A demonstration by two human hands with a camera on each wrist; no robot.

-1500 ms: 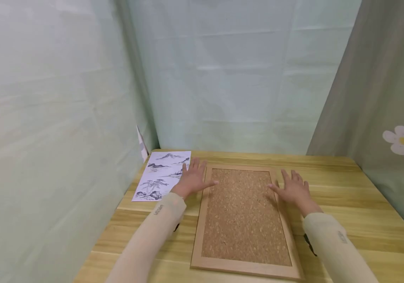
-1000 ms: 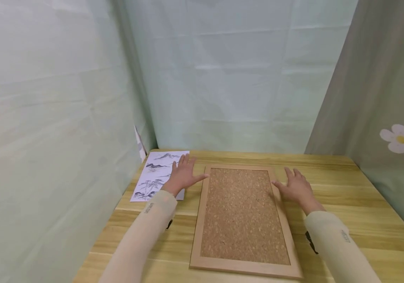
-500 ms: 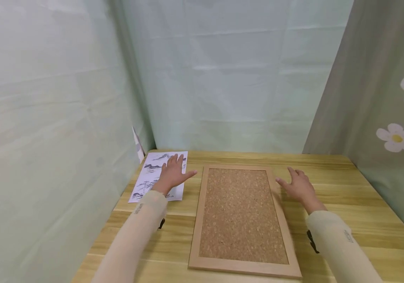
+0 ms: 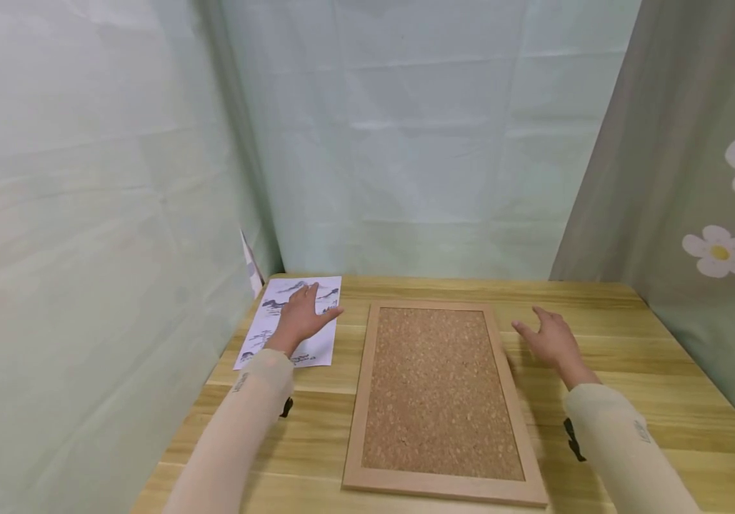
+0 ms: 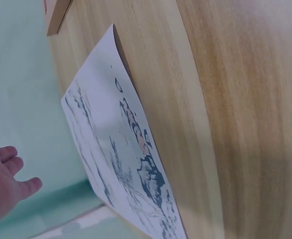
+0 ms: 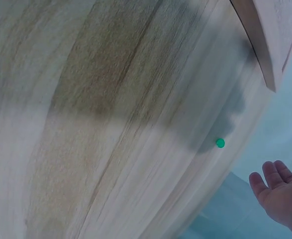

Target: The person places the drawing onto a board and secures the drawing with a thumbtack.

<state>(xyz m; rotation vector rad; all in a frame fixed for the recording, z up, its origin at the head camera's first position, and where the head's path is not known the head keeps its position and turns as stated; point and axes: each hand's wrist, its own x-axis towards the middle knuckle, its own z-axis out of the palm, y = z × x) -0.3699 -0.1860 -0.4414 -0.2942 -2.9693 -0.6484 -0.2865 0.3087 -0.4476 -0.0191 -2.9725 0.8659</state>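
Note:
A white sheet (image 4: 318,343) printed with an ink landscape lies at the table's far left corner. My left hand (image 4: 301,314) hovers over it with fingers spread, and the left wrist view shows the sheet (image 5: 111,124) below and apart from that hand (image 5: 6,179). A cork board (image 4: 441,400) in a light wooden frame lies flat in the middle. Right of its frame, my right hand (image 4: 553,341) is in the air with relaxed fingers, holding nothing. In the right wrist view a small green round-headed piece, perhaps a push pin (image 6: 220,143), lies on the table near my right hand (image 6: 280,191).
The wooden table (image 4: 637,335) ends against pale green curtains (image 4: 406,178) at the back and left. A grey curtain with white flowers (image 4: 721,251) hangs at the right. A pointed paper-like edge (image 4: 250,260) sticks up beside the sheet.
My left hand has moved left from the board's edge to above the printed sheet. My right hand has drawn slightly right, away from the frame. The board lies where it was.

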